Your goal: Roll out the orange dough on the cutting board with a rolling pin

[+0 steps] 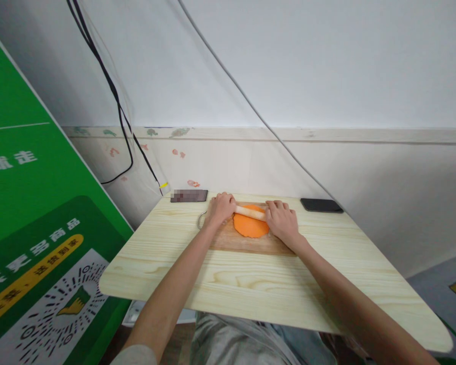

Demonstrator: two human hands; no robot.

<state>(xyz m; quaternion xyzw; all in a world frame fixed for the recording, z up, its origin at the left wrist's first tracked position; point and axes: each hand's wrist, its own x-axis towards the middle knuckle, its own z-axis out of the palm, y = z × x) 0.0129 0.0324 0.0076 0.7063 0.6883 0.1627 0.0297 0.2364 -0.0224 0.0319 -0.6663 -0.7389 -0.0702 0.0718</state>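
Observation:
A wooden rolling pin [248, 212] lies across a flat, roughly round sheet of orange dough [251, 227], over its far part. My left hand [222, 207] is closed over the pin's left end. The right end is under my right hand [281, 219], whose fingers curl over it. Both hands cover the pin's ends, so only its middle shows. Beneath the dough is a brown wooden cutting board [247, 247] with a metal ring [200, 220] at its left side.
The board rests on a pale wood-grain table [228, 279] against a white wall. A dark phone [321, 205] lies at the back right, and a dark flat object [197, 195], partly blurred, at the back left. A green printed panel [61, 203] stands left; a grey cable [247, 99] crosses the wall.

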